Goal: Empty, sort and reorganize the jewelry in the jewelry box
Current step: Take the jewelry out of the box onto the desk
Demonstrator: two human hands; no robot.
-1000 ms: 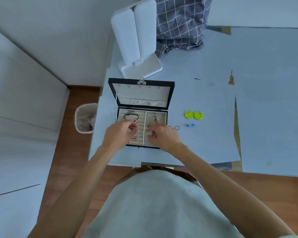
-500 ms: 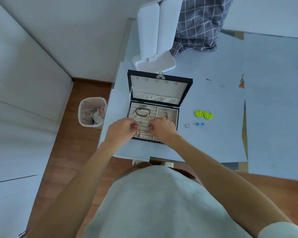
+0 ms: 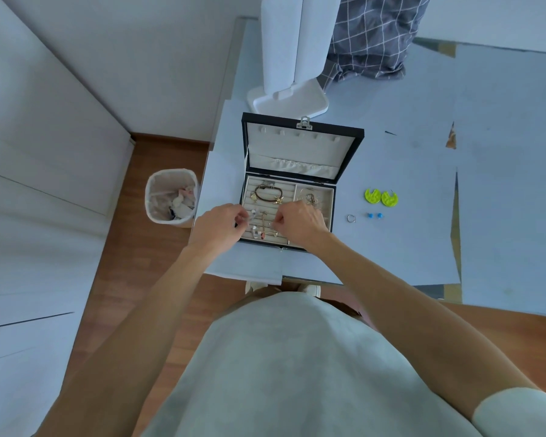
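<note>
Table, pale blue, fills the right of the scene. White stand at far edge. Jewelry box near the table's left edge, lid up. Wastebasket on the floor, left. Left hand and right hand over the box's near half, fingers curled, each pinching something small; which piece, cannot tell. Green earrings, blue studs, ring right of box.

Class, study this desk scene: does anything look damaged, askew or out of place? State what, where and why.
Yes. The blue table covering is torn: a ragged hole right of the jewelry box shows brown beneath, and its sheets gap apart along a seam. The yellow-green earrings lie outside the box.
</note>
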